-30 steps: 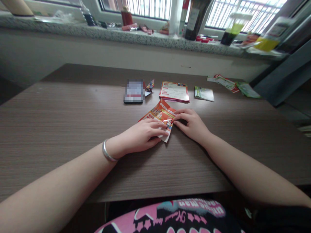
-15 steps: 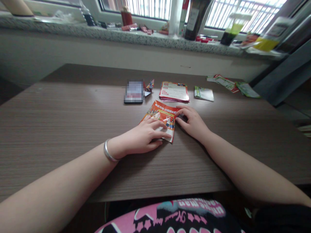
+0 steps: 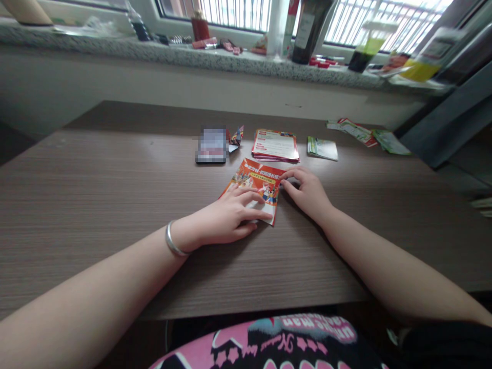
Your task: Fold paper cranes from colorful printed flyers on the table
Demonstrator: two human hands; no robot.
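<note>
An orange-red printed flyer (image 3: 255, 174) with pictures and white lettering lies on the brown desk (image 3: 96, 205). My left hand (image 3: 234, 212) rests flat over its lower left part, fingers spread and a silver bangle on the wrist. At the flyer's upper right edge, my right hand (image 3: 307, 192) has thumb and index finger drawn together on the paper. Its other fingers are curled and partly hidden. Just beyond the flyer sits a stack of printed sheets (image 3: 274, 146).
Behind my left hand is a dark-framed device with a blurred screen (image 3: 211, 146), beside a small folded patterned paper (image 3: 237, 136). To the right are a small green-white stack (image 3: 323, 148) and loose paper strips (image 3: 357, 132). Bottles and clutter line the granite windowsill (image 3: 238, 59).
My right thumb and index finger have come closer together at the flyer's edge, and the hand has shifted slightly right. My left hand stays in place on the flyer.
</note>
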